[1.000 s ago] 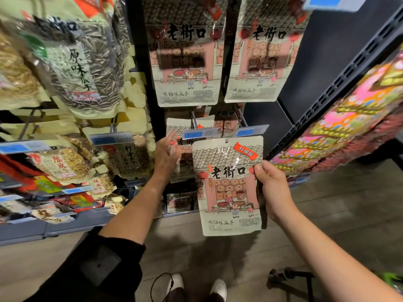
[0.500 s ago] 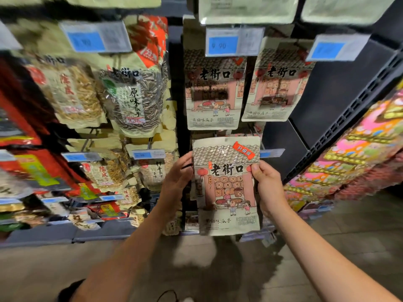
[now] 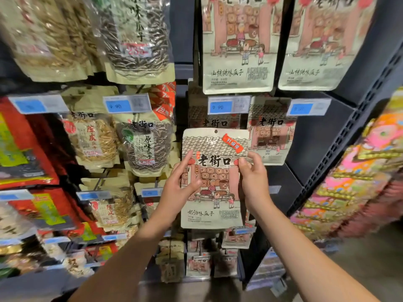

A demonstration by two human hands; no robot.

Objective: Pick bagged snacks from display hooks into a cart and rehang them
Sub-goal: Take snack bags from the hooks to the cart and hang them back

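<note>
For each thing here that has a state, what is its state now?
Snack bag: off the hook, upright, held in both hands.
Left hand: grips the bag's left edge.
Right hand: grips the bag's right edge.
Bag's hang hole: free, on no hook.
Upper bags: hanging.

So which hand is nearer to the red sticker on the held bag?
Right. The right hand grips the bag's edge just below the red sticker; the left hand holds the opposite edge.
</note>
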